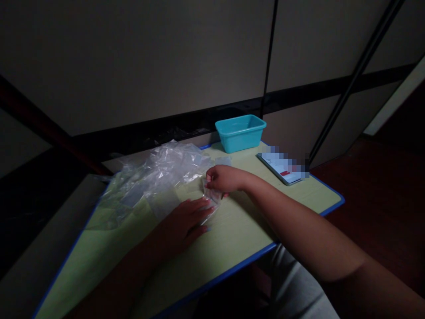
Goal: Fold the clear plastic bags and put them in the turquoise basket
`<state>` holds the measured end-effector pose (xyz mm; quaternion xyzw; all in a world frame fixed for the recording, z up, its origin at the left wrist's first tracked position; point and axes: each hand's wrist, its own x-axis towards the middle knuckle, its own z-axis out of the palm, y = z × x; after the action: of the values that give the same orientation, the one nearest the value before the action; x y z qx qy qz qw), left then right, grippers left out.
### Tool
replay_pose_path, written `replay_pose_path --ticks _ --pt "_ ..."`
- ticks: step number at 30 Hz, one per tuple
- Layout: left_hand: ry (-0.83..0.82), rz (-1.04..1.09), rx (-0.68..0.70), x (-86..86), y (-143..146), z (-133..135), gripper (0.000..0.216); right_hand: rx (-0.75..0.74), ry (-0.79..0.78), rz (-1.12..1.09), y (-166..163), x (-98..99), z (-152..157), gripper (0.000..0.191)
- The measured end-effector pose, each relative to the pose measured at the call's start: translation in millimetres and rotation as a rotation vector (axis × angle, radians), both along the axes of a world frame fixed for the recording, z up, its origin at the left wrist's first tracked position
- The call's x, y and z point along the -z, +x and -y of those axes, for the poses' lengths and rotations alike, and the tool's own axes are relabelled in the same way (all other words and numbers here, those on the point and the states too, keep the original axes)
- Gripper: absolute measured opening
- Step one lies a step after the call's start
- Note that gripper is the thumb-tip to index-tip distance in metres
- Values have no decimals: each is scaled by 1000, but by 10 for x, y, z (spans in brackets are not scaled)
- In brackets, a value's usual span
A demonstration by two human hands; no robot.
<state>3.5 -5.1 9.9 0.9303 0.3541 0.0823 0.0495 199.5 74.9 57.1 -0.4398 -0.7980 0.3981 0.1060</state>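
Observation:
My left hand [186,221] lies flat on the pale green table [232,235], fingers stretched out, pressing on the lower edge of a small clear plastic bag [212,197]. My right hand [224,178] is closed in a pinch on the upper edge of the same bag, lifting that edge slightly off the table. A loose heap of clear plastic bags [156,177] lies just left of and behind both hands.
A teal plastic tub [241,132] stands at the table's far edge against the wall. A phone [282,168] lies flat at the right rear of the table. The blue-trimmed front edge runs close below my forearms.

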Motion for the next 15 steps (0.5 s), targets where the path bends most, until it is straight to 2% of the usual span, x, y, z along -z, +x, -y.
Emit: replay_pose_path --ticks 11,15 --pt "30 -6 31 -1 -11 7 44 11 -29 -47 -11 3 -17 11" --pt "16 -56 7 1 -13 11 45 -44 0 -70 -11 16 -8 13"
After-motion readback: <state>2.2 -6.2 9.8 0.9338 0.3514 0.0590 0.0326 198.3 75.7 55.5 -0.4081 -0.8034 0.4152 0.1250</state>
